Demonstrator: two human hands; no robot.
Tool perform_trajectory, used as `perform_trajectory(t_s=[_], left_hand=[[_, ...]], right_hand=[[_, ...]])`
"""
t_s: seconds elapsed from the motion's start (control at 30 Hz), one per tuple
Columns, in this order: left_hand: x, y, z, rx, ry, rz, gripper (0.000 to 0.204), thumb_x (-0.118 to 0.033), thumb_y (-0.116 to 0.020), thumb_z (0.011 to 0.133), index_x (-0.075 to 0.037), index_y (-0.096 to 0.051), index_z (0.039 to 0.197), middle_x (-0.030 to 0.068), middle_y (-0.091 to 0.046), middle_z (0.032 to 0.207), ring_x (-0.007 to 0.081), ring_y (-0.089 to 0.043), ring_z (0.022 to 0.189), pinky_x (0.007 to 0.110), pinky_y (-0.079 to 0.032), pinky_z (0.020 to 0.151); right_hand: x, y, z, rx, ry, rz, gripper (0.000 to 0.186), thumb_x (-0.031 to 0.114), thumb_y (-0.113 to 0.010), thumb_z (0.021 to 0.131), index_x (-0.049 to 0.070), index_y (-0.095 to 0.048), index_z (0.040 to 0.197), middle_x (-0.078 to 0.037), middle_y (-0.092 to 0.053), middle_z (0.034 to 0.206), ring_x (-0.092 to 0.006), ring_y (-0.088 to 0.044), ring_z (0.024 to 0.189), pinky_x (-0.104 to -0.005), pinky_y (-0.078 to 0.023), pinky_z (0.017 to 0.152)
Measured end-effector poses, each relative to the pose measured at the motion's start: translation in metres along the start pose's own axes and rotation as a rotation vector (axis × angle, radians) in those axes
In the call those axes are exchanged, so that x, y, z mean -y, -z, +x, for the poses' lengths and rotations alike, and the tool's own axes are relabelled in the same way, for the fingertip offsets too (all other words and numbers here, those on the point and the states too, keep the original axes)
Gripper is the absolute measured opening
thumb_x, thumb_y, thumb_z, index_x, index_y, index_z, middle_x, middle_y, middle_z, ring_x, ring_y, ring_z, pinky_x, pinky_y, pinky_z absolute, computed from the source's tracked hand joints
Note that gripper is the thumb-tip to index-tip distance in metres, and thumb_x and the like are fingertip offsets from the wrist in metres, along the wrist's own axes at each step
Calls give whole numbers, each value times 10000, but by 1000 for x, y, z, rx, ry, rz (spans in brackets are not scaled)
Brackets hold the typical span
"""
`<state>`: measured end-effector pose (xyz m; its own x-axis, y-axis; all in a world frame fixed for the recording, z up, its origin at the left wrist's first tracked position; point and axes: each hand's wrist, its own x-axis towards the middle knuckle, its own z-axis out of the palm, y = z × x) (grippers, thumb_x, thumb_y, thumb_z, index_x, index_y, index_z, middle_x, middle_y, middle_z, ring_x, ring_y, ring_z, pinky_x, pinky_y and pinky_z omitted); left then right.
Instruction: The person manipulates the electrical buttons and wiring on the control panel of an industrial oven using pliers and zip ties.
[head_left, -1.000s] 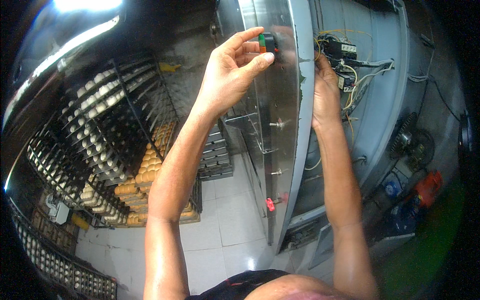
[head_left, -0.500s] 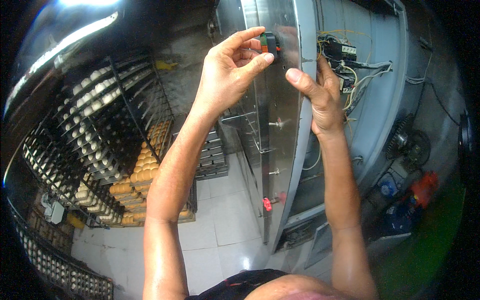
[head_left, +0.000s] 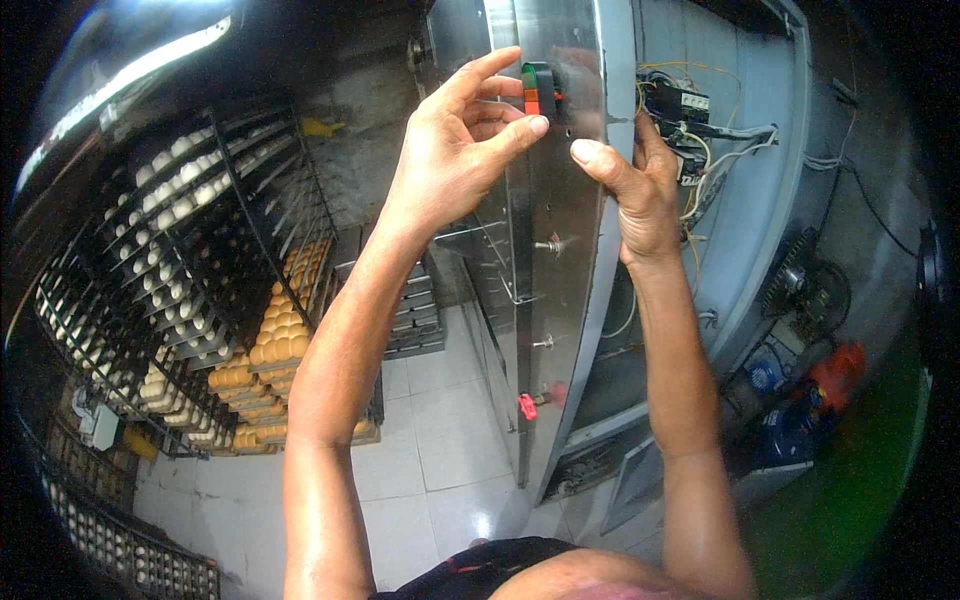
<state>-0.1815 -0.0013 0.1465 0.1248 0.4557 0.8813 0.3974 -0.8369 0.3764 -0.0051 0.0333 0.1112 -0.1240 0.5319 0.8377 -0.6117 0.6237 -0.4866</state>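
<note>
Switch: here it is, a black block (head_left: 543,90) with a green and orange-red face, up near the top end of the steel panel (head_left: 575,300), between the panel's two long edges.
Left hand: up at the switch it goes, this left hand (head_left: 450,150), index finger at the upper corner, thumb just by the bottom; those two are spread, the middle fingers curled in at the coloured side, and whether they press on it I cannot tell.
Right hand: over on the panel's right edge, the right hand (head_left: 648,195), thumb at the front near a small hole, the other fingers round behind the edge and partly hidden; thumb and fingers stand apart with the edge between, and how firmly they grip I cannot tell.
Down the panel: two small metal toggles (head_left: 548,245), one above the other, then a pink-red knob (head_left: 528,405) towards the bottom end.
Open cabinet: light blue metal (head_left: 745,220) right of the panel, black electrical blocks (head_left: 675,98) and loose wires (head_left: 712,140) inside.
Left side: a tall rack (head_left: 245,190) of pale rolls, golden buns (head_left: 280,345) alongside, all above white floor tiles (head_left: 400,470).
</note>
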Motion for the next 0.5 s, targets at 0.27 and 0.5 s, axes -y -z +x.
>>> perform_trajectory(t_s=[0.27, 0.5], left_hand=[[-2, -5, 6, 6, 9, -24, 526, -134, -700, 910, -61, -504, 1393, 58, -590, 1123, 113, -588, 977, 271, -515, 879], [-10, -2, 9, 42, 55, -15, 512, -140, -720, 894, -62, -537, 1366, 45, -607, 1065, 112, -590, 982, 270, -505, 888]], right_hand=[[2, 0, 1, 15, 32, -39, 527, 131, -776, 741, 4, -581, 1213, -75, -657, 1115, -157, -615, 1005, -303, -467, 943], [0, 3, 2, 52, 80, -53, 503, 140, -768, 761, 8, -577, 1207, -63, -646, 1082, -132, -597, 987, -275, -465, 906]])
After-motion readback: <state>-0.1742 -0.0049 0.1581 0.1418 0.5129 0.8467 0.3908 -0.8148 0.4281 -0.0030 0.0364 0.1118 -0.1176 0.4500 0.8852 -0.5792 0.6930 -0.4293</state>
